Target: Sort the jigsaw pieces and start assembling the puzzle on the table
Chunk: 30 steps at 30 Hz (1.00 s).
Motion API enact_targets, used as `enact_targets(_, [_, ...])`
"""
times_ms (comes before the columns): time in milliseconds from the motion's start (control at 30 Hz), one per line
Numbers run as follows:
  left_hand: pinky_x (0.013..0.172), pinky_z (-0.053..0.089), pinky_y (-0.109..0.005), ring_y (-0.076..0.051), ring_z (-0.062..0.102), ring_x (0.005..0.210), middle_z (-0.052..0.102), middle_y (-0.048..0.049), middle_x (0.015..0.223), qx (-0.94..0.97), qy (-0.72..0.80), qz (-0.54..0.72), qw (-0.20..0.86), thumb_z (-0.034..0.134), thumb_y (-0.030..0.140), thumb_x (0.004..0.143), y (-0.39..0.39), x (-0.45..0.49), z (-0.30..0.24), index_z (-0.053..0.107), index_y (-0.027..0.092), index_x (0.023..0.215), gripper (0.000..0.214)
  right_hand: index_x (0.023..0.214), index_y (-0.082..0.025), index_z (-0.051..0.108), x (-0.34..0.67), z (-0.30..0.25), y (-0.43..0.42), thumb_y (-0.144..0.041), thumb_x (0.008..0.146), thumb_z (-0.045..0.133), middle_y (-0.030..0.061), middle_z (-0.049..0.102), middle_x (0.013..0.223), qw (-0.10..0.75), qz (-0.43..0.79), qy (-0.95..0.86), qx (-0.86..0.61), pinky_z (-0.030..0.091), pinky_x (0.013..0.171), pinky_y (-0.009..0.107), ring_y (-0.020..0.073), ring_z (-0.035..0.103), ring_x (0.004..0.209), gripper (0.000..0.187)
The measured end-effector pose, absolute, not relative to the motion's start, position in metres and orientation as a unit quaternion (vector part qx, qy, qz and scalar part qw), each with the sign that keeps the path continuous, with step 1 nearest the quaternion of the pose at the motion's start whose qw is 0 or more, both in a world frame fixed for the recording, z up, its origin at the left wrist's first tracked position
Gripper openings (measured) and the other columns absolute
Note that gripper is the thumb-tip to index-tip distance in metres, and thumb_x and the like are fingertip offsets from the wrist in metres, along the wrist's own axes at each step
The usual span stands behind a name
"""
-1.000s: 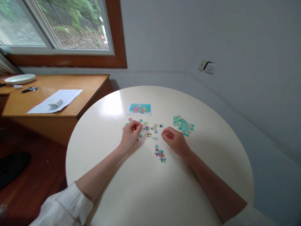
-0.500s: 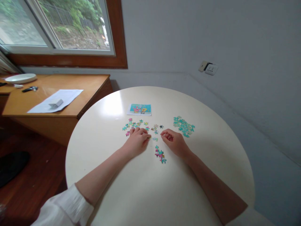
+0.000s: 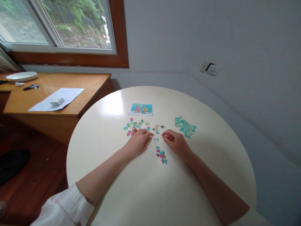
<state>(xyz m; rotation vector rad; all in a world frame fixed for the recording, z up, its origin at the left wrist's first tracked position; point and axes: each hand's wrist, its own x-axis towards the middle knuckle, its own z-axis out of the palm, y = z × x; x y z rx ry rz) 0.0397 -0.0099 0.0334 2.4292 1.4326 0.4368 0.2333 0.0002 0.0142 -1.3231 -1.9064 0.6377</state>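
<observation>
My left hand rests low over the near edge of a loose group of jigsaw pieces, fingers spread and thumb stretched right. Beneath its thumb side a small yellow and dark puzzle piece shows. My right hand is closed, fingers curled and thumb against the forefinger; whatever is in the pinch, if anything, is hidden. Between the hands lie a pale blue piece and a few small ones. Nearer to me is a joined section of puzzle, pink, teal and yellow.
A cartoon picture card lies beyond the pieces on the round white table. To the right sits a heap of teal pieces. A wooden desk at left bears a paper sheet and a white plate.
My left thumb has lifted and extended a little, uncovering the yellow and dark piece beside it. The right hand keeps its closed shape. The whole view has shifted slightly.
</observation>
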Motion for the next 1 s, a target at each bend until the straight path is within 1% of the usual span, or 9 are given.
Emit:
enact_targets(167, [0.083,0.03,-0.041,-0.022,0.052,0.095,0.061,-0.0088,0.099,0.85,0.486,0.143,0.142,0.038,0.011,0.084,-0.0103,0.0405,0.0315,0.057,0.02,0.11,0.033,0.074,-0.017,0.059,0.2337,0.0144,0.0,-0.025,0.072,0.05,-0.0038,0.049,0.051,0.358,0.245,-0.742,-0.511,0.036,0.045,0.019,0.0082,0.043,0.044,0.012])
enact_targets(233, [0.083,0.03,-0.041,-0.023,0.052,0.095,0.06,-0.0091,0.1,0.848,0.49,0.143,0.139,0.039,0.012,0.084,-0.0105,0.0411,0.0309,0.057,0.019,0.11,0.032,0.074,-0.017,0.059,0.2342,0.0135,0.0002,-0.024,0.073,0.05,-0.004,0.049,0.051,0.358,0.242,-0.744,-0.509,0.036,0.045,0.019,0.008,0.043,0.044,0.011])
enact_targets(300, [0.083,0.03,-0.041,-0.023,0.051,0.096,0.059,-0.0094,0.101,0.842,0.502,0.149,0.134,0.043,0.014,0.083,-0.0107,0.0417,0.0308,0.058,0.019,0.106,0.029,0.074,-0.017,0.059,0.2345,0.0127,0.0004,-0.024,0.073,0.05,-0.0042,0.049,0.051,0.357,0.242,-0.746,-0.508,0.035,0.045,0.019,0.0079,0.043,0.044,0.011])
enact_targets(433, [0.083,0.029,-0.041,-0.024,0.05,0.096,0.058,-0.0085,0.101,0.833,0.514,0.15,0.137,0.047,0.021,0.082,-0.0101,0.0422,0.0314,0.062,0.019,0.094,0.019,0.074,-0.018,0.059,0.2343,0.013,0.0003,-0.023,0.073,0.05,-0.0043,0.05,0.05,0.357,0.244,-0.746,-0.506,0.035,0.045,0.02,0.008,0.042,0.044,0.01])
enact_targets(500, [0.083,0.029,-0.041,-0.023,0.05,0.095,0.058,-0.0075,0.099,0.831,0.515,0.153,0.143,0.047,0.019,0.081,-0.0094,0.0421,0.0311,0.062,0.019,0.089,0.017,0.073,-0.018,0.059,0.2339,0.0139,0.0,-0.023,0.072,0.05,-0.0043,0.05,0.05,0.358,0.245,-0.747,-0.505,0.036,0.046,0.02,0.0081,0.042,0.044,0.009])
enact_targets(700, [0.081,0.03,-0.04,-0.022,0.049,0.092,0.058,-0.0066,0.096,0.828,0.517,0.153,0.155,0.047,0.015,0.08,-0.009,0.0422,0.0301,0.058,0.018,0.084,0.013,0.073,-0.018,0.059,0.2333,0.0141,0.0005,-0.022,0.072,0.05,-0.0041,0.05,0.051,0.348,0.248,-0.748,-0.508,0.036,0.046,0.02,0.0082,0.043,0.045,0.01])
enact_targets(800, [0.082,0.031,-0.04,-0.022,0.048,0.094,0.057,-0.0071,0.098,0.826,0.523,0.146,0.152,0.046,0.015,0.08,-0.01,0.0426,0.0304,0.058,0.018,0.089,0.015,0.074,-0.018,0.059,0.2342,0.0122,0.0012,-0.023,0.073,0.051,-0.0041,0.05,0.051,0.345,0.245,-0.751,-0.507,0.036,0.046,0.02,0.0083,0.043,0.045,0.01])
enact_targets(900, [0.083,0.032,-0.04,-0.023,0.048,0.096,0.056,-0.0085,0.102,0.821,0.533,0.144,0.146,0.049,0.021,0.081,-0.0105,0.0427,0.0308,0.057,0.018,0.097,0.018,0.074,-0.018,0.06,0.2349,0.011,0.0013,-0.023,0.073,0.051,-0.0045,0.05,0.05,0.349,0.244,-0.752,-0.504,0.035,0.046,0.02,0.0079,0.042,0.044,0.009])
enact_targets(1000, [0.084,0.032,-0.041,-0.024,0.047,0.096,0.056,-0.0089,0.101,0.825,0.532,0.14,0.128,0.05,0.028,0.081,-0.0104,0.0425,0.0317,0.058,0.018,0.095,0.018,0.073,-0.018,0.06,0.2349,0.011,0.001,-0.022,0.072,0.052,-0.0045,0.05,0.05,0.352,0.246,-0.751,-0.502,0.035,0.046,0.019,0.0076,0.041,0.044,0.009])
